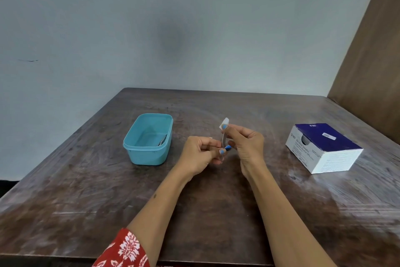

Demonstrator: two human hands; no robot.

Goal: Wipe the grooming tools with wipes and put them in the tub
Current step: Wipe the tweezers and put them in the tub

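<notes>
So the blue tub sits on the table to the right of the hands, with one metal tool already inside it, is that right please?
Not quite: the head view shows the blue tub to the left of the hands, not the right. It does sit on the table, and one metal tool already lies inside it.

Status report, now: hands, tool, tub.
Left hand grips slim metal tool; right hand pinches white wipe at its tip. Teal tub holds one tool already. Path clear.

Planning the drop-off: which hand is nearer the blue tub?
Left. The left hand is just to the right of the blue tub, gripping the metal tool; the right hand is farther right, pinching the wipe.
</notes>
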